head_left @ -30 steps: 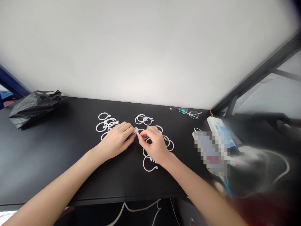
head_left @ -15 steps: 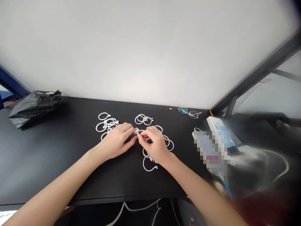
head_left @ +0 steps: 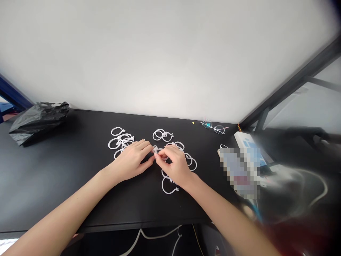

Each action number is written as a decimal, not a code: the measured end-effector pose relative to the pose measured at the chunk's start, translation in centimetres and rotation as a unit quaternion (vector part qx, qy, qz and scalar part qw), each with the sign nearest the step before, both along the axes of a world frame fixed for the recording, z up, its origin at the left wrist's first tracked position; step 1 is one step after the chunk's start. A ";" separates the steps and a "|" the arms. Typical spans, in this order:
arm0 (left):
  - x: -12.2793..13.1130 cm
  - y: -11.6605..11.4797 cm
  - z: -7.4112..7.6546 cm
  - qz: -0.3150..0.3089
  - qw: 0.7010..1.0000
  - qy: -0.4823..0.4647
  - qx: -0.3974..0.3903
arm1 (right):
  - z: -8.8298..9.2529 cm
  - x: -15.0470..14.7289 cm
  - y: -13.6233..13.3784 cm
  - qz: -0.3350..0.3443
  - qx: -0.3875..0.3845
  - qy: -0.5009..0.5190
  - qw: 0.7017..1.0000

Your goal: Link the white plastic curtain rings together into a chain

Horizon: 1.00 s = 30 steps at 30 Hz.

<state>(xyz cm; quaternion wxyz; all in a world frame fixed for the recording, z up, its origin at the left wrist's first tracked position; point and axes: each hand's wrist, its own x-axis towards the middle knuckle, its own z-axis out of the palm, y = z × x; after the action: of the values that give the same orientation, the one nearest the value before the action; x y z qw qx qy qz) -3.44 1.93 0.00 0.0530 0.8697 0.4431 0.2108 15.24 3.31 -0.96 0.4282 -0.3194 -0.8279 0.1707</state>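
Observation:
Between my two hands is a white plastic ring [head_left: 155,149] with a small knob-like end, held just above the black table. My left hand [head_left: 134,159] is closed in a pinch at its left side. The fingertips of my right hand [head_left: 174,161] pinch the same ring from the right, so part of it is hidden. Several more white rings [head_left: 117,131] lie in a heap beyond my left hand. Others [head_left: 168,192] spread around and under my right hand, partly covered by it. A small group of rings [head_left: 160,134] lies just beyond both hands.
On the black table [head_left: 66,192], a crumpled black plastic bag [head_left: 39,121] sits at the far left. Eyeglasses [head_left: 218,129] rest near the wall at right. A blurred-out phone-like object [head_left: 237,174] and a white box [head_left: 246,140] lie at the right edge.
My right fingertips have shifted slightly to the left and down at the ring. My left hand has barely moved, and the other rings lie as before.

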 end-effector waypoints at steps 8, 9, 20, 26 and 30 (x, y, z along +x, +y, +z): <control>0.0 0.1 -0.4 -0.010 1.000 0.008 -0.014 | -0.2 0.0 -0.1 0.003 -0.013 -0.019 1.000; 0.0 0.1 -0.3 -0.013 1.000 0.009 -0.018 | -0.2 0.0 -0.2 0.006 -0.012 -0.018 1.000; 0.1 0.2 -0.6 -0.021 0.999 0.012 -0.021 | -0.4 -0.1 -0.3 0.008 -0.011 -0.043 0.999; 0.0 0.2 -0.9 -0.015 0.999 0.027 -0.043 | -0.3 -0.2 -0.4 0.025 -0.026 -0.051 0.998; 0.0 0.2 -0.8 -0.017 0.998 0.033 -0.050 | -0.2 -0.2 -0.4 0.032 -0.025 -0.049 0.998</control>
<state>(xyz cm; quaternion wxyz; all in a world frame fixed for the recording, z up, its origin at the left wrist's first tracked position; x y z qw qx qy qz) -3.40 2.16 -0.84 0.0849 0.8800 0.4396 0.1586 15.07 2.92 -1.20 0.3729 -0.3114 -0.8533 0.1892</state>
